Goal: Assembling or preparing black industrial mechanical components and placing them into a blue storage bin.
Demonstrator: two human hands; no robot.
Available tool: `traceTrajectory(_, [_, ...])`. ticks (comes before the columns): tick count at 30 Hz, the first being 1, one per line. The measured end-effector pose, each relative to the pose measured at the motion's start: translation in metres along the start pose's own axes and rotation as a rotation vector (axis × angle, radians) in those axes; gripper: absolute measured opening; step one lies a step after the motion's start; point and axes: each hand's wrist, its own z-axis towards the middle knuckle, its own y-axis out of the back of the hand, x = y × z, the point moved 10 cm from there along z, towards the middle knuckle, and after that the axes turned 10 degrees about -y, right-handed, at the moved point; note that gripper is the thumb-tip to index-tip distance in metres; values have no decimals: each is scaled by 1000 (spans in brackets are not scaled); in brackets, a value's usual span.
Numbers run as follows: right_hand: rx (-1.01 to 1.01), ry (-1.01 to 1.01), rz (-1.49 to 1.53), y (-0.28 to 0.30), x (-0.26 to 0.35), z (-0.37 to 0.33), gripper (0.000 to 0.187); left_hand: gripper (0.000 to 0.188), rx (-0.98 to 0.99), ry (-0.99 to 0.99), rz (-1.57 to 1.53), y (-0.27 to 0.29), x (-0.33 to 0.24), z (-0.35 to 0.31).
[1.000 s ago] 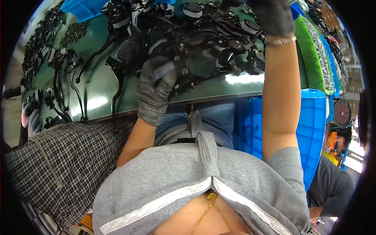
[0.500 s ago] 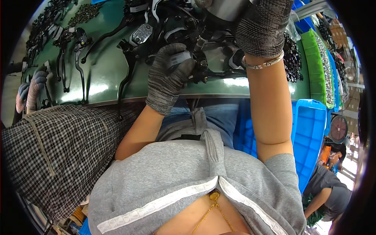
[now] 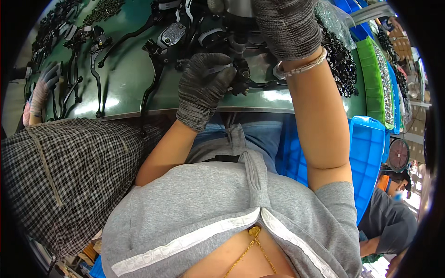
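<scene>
My left hand (image 3: 204, 88), in a dark grey knit glove, is closed round the black and silver body of a brake lever (image 3: 241, 76) at the table's near edge. The lever's black arm runs to the right along that edge. My right hand (image 3: 288, 28), gloved alike, is raised at the top of the view, its fingers mostly cut off or hidden. It is closed round a grey, cylindrical power screwdriver (image 3: 239, 9). The tool's lower end points down at the lever body beside my left fingertips; whether it touches cannot be made out.
More brake levers (image 3: 96, 69) lie on the green table (image 3: 124, 76), with small fasteners (image 3: 104, 11) behind. Black clamps (image 3: 340, 67) and a green bin (image 3: 372, 85) stand at right, above a blue crate (image 3: 366, 153). A co-worker's gloved hand (image 3: 45, 83) is at far left.
My right hand and the screwdriver have moved left, over the lever body. My left hand has shifted slightly right. The co-worker's hand has moved, and another lever lies near it.
</scene>
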Motion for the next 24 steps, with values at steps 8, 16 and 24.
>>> traceTrajectory(8, [20,68,159,15,10,-8,37,24,-26,258,-56,-3,14,0])
traceTrajectory(16, [-26,79,197,23,7,-16,36,23,-25,302,-48,1,13,-3])
traceTrajectory(24, [129,131,277,27,4,-14,36,23,-30,306,-48,-1,15,-4])
